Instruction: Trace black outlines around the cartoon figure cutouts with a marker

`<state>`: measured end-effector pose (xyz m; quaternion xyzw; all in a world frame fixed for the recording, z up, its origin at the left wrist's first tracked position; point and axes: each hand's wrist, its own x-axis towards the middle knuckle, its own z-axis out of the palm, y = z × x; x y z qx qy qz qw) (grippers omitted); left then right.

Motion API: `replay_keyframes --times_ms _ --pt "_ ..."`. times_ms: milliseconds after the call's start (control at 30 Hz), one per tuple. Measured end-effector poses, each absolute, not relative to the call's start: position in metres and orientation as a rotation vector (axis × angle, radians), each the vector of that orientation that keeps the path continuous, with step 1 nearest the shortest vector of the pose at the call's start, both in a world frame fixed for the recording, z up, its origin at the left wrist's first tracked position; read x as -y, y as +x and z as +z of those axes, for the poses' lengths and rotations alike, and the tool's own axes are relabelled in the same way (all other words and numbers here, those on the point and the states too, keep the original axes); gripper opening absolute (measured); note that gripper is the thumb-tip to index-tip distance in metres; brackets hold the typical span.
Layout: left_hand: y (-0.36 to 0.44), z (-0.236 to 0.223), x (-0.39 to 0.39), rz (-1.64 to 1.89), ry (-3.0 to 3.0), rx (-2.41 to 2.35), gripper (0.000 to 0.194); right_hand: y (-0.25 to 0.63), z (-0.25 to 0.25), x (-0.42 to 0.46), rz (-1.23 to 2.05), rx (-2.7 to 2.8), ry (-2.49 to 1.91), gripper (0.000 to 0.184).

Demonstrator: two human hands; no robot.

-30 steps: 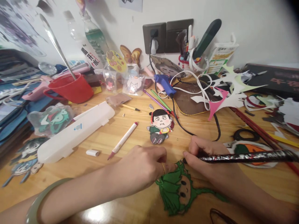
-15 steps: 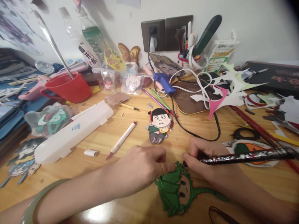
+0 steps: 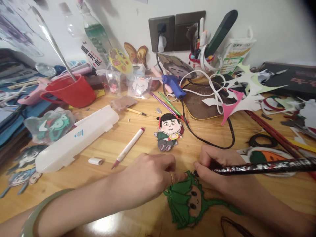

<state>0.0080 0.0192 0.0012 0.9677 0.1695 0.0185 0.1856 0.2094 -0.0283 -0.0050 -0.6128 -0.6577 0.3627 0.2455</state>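
Note:
A green-haired cutout figure (image 3: 181, 199) with a small smiling face lies on the wooden table at the lower middle. My left hand (image 3: 154, 174) has curled fingers, and its index fingertip presses on the figure's upper edge. Pinched in my right hand (image 3: 214, 164) is a long, black, glossy pen-like stick (image 3: 261, 166). Its dark tip meets or nearly meets the figure's top right edge; exact contact cannot be made out. Just beyond the hands lies another cutout figure (image 3: 169, 131) with black hair and a yellow ring.
To the left are an uncapped marker (image 3: 128, 148), its white cap (image 3: 95, 161), a translucent case (image 3: 76, 140) and a red mug (image 3: 71, 90). A blue glue gun (image 3: 173, 86) with a black cord lies behind. Paper scraps (image 3: 247, 92) pile up at right.
The camera view has shifted very slightly. Both hands, the pen-like stick and the green-haired figure keep practically the same places.

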Motion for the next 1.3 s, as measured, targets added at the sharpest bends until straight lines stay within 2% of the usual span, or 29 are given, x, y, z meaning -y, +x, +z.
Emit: replay_keyframes --times_ms 333,1300 --pt "0.0089 0.0015 -0.0176 0.067 2.731 -0.49 0.023 0.2099 -0.0088 0.0297 0.973 1.78 -1.631 0.028" --pt "0.0079 0.0018 -0.018 0.027 2.738 -0.485 0.029 0.2083 -0.0036 0.0275 0.977 1.765 -1.679 0.026"
